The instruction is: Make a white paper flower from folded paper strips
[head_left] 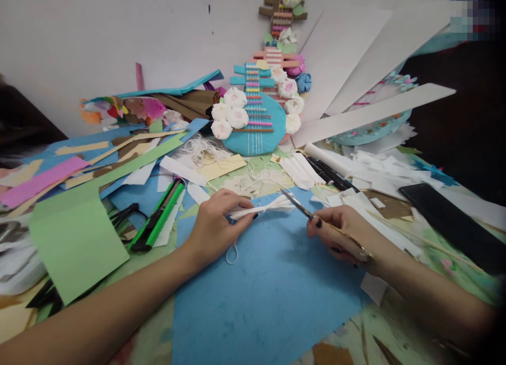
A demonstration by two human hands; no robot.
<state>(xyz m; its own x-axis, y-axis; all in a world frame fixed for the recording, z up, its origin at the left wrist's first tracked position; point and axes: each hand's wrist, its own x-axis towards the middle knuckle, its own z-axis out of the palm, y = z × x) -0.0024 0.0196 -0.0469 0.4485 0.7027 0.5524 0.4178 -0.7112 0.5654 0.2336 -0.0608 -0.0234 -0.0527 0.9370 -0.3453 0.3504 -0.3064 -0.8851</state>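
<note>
My left hand (pixel 216 222) pinches a small bundle of white paper strips (pixel 272 204) between thumb and fingers, above a blue sheet of paper (pixel 253 296). A loop of white string (pixel 232 254) hangs below that hand. In my right hand (pixel 340 230) is a pair of scissors (pixel 302 205) with gold-coloured handles. The fingers are closed around the handles, and the blades point up and left at the right end of the bundle. Whether the blades touch the strips I cannot tell.
A paper guitar with white flowers (pixel 259 122) leans at the back. Left lie a green cutter (pixel 160 214), green paper (pixel 75 233) and coloured strips. Right are black pens (pixel 328 172), white paper scraps (pixel 379 170) and a black phone (pixel 450 225). Tangled white string (pixel 203 150) lies behind.
</note>
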